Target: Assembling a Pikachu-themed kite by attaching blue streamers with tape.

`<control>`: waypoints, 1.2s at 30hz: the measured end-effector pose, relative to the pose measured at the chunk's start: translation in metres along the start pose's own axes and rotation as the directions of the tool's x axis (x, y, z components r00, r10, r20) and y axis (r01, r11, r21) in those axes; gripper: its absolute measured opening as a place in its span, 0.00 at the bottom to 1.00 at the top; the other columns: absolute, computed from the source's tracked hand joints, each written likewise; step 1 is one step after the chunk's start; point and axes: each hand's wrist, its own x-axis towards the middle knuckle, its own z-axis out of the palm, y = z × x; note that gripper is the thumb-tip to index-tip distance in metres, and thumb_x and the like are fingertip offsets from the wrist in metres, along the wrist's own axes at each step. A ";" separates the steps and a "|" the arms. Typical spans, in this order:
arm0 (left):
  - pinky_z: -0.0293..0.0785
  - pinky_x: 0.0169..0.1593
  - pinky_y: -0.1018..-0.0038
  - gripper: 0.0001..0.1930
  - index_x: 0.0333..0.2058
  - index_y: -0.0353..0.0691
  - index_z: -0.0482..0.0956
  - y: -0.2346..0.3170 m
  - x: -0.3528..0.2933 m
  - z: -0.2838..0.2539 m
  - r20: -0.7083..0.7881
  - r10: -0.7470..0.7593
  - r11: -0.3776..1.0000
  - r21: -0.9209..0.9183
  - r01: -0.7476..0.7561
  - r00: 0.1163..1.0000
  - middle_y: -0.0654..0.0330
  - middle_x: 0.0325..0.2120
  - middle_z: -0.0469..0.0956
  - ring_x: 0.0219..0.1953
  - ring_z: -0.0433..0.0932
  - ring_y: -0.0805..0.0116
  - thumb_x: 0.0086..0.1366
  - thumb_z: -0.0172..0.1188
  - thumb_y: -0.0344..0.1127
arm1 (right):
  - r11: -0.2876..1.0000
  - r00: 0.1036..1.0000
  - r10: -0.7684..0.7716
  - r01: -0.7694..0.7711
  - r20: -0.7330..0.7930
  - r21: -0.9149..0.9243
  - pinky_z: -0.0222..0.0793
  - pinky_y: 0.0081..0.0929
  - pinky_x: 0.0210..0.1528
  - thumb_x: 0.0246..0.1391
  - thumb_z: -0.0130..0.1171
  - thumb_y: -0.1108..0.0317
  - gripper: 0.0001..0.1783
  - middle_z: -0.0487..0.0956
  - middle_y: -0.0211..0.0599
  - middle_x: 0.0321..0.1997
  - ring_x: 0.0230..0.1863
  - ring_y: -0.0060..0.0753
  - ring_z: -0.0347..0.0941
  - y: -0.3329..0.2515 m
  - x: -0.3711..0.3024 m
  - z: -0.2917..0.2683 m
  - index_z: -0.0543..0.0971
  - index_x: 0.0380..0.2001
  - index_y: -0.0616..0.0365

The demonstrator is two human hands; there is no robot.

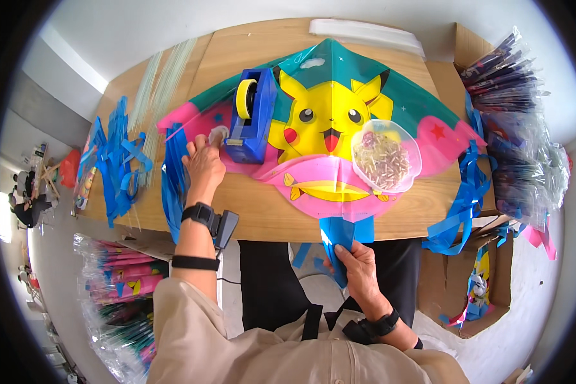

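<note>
A kite (368,64) with a yellow cartoon figure on teal and pink film lies spread over the table. My right hand (358,269) pinches the blue tail strip (336,237) at the kite's lower tip, in front of the table edge. At the kite's left side, my left hand (205,165) rests with its fingers bent and apart. Its fingertips are by a small whitish translucent piece (218,136), too unclear to name. Just right of that hand stands a blue tape dispenser (255,137) with a yellow-cored roll. A clear bowl (385,155) of small tube-like pieces sits on the kite's right half.
Blue ribbon strips (118,160) lie at the table's left, with more blue strips (174,173) beside my left hand. Thin pale rods (166,77) lie behind them. Bagged kites (521,147) are stacked at right, others (118,281) below left. An open cardboard box (429,301) stands below right.
</note>
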 end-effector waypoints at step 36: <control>0.61 0.23 0.84 0.05 0.25 0.36 0.76 0.146 -0.202 -0.020 0.510 0.053 -0.318 -0.806 0.499 0.858 0.70 0.19 0.72 0.19 0.65 0.84 0.58 0.62 0.26 | 0.973 0.987 -0.133 0.148 -0.094 0.178 0.69 0.17 0.41 0.58 0.55 0.73 0.08 0.80 0.25 0.35 0.34 0.13 0.70 0.029 0.008 -0.004 0.80 0.39 0.61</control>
